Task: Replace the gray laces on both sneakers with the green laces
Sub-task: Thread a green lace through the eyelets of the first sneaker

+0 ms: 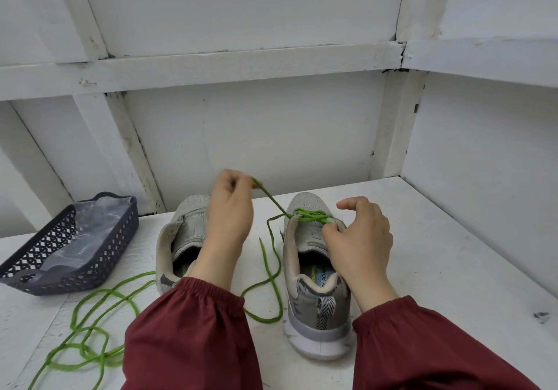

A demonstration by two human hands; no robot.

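left hand (231, 208) is pinching green lace (273, 199) taut; right hand (359, 235) is gripping right sneaker's (320, 308) laced tongue.

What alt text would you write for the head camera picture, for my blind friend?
A left hand holds a green lace taut above the right sneaker while the right hand pinches its lacing. A second green lace lies loose beside a dark basket.

left gray sneaker (184, 232), right gray sneaker (314, 308) beside it with green lace (311, 215) part-threaded, second green lace (72, 318) lying loose at left
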